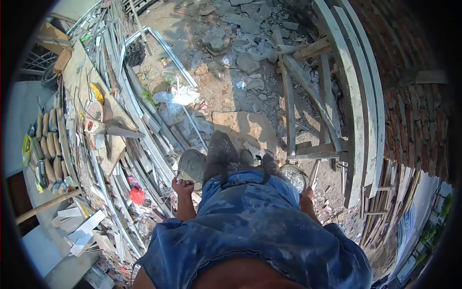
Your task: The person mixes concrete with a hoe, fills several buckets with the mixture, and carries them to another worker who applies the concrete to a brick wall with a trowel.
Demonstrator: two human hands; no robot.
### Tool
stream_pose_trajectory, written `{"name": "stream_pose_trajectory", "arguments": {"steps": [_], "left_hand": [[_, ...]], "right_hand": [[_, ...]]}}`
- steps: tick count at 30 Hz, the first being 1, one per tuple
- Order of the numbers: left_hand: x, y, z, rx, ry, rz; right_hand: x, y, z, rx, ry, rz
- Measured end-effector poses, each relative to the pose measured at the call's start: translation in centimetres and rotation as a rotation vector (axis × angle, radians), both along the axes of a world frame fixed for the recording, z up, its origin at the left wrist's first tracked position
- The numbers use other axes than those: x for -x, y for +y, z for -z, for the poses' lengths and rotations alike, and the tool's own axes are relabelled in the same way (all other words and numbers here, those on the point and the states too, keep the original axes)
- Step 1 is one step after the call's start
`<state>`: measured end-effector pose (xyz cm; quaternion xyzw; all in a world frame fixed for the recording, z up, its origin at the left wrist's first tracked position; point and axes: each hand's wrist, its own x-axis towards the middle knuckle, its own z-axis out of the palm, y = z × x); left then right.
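Observation:
At my left side, my left hand (184,187) is closed, its fingers curled at the near edge of a round grey container (191,166) that looks like a bucket. A second round bucket (294,177) hangs at my right side, its inside pale and shiny. My right hand (307,193) is at that bucket's near edge, with the fingers partly hidden. No handle can be made out on either one. Between the two buckets show my dusty trouser legs (221,149).
A flattened cardboard sheet (245,126) lies ahead of my feet. Metal profiles and boards (139,111) crowd the left. On the right stand a wooden frame (313,96), long planks (356,96) and a brick wall (416,125). Broken slabs (216,38) litter the ground farther off.

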<state>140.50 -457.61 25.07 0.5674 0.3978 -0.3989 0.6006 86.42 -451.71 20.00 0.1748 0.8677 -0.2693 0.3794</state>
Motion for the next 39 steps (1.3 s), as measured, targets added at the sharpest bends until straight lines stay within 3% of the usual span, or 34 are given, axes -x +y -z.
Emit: {"name": "stream_pose_trajectory", "arguments": {"steps": [5, 6, 9, 10, 11, 13, 17, 18, 21, 22, 23, 26, 30, 35, 39], "left_hand": [[-6.7, -9.7, 3.8, -0.022, -0.021, 0.113], [-8.1, -11.8, 4.9, -0.030, -0.010, 0.128], [-9.3, -19.7, 4.1, -0.024, 0.080, 0.181], [-9.6, -21.9, 3.5, -0.060, 0.045, 0.229], [-10.3, -23.3, 3.6, -0.060, 0.063, 0.212], [-12.5, -27.9, 6.0, -0.022, 0.043, 0.326], [-14.2, -35.7, 6.4, -0.007, 0.061, 0.397], [-14.4, -37.7, 6.4, -0.010, 0.067, 0.391], [-15.2, -43.8, 5.6, 0.018, 0.002, 0.480], [-15.4, -45.8, 5.4, 0.042, -0.013, 0.510], [-15.7, -47.3, 5.2, 0.032, -0.020, 0.520], [-16.9, -54.9, 5.4, 0.002, 0.010, 0.529], [-18.2, -63.2, 3.0, 0.035, 0.019, 0.548], [-19.9, -71.9, 0.6, 0.013, -0.021, 0.502], [-22.5, -78.2, 0.6, 0.063, -0.032, 0.550]], "right_hand": [[-5.1, -7.4, 2.2, -0.017, 0.015, -0.082], [-8.4, -12.2, -2.7, -0.027, 0.014, 0.065], [-11.7, -17.2, -0.8, 0.134, -0.114, 0.288], [-13.0, -19.0, -1.1, 0.080, -0.002, 0.188], [-10.0, -15.8, 5.9, 0.244, -0.230, 0.320], [-13.0, -23.4, -0.5, 0.144, -0.142, 0.368], [-16.4, -29.2, -1.4, 0.172, -0.103, 0.379], [-19.9, -33.7, -6.2, 0.187, -0.046, 0.345], [-20.0, -38.4, -2.1, 0.149, -0.179, 0.397], [-20.3, -39.3, -1.5, 0.313, -0.207, 0.330], [-20.6, -40.3, -0.8, 0.304, -0.213, 0.342], [-21.9, -45.9, 3.1, 0.296, -0.196, 0.488], [-20.7, -52.4, 8.2, 0.434, -0.202, 0.393], [-23.3, -60.6, 2.1, 0.370, -0.239, 0.510], [-24.9, -67.5, 0.7, 0.360, -0.220, 0.578]]}}
